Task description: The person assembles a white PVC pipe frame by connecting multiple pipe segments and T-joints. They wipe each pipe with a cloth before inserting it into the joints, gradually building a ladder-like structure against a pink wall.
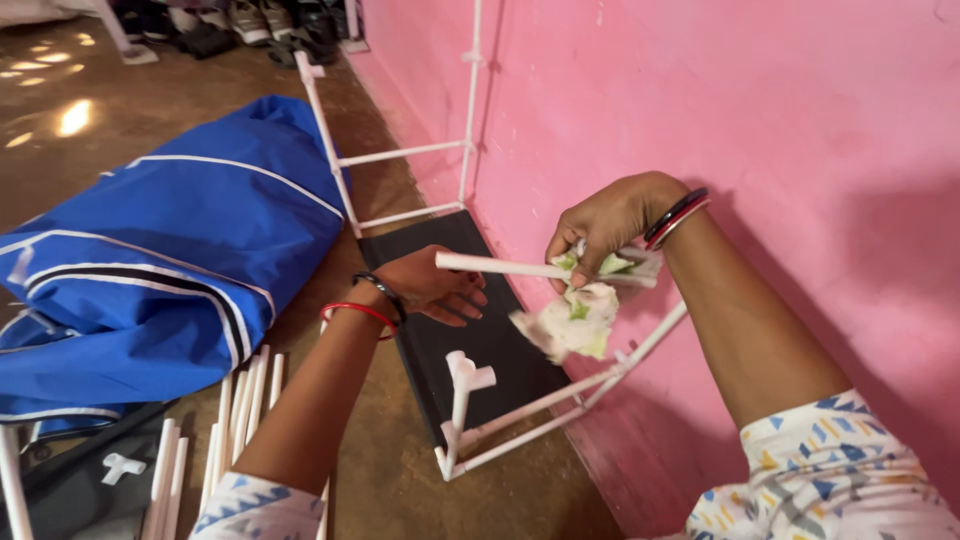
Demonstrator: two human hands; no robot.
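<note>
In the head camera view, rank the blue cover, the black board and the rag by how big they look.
1. blue cover
2. black board
3. rag, which is nearer the camera and crumpled in the right hand

Blue cover (170,240) with white stripes, pink wall (760,110), white-and-green cloth (575,318), black panel (470,340).
</note>
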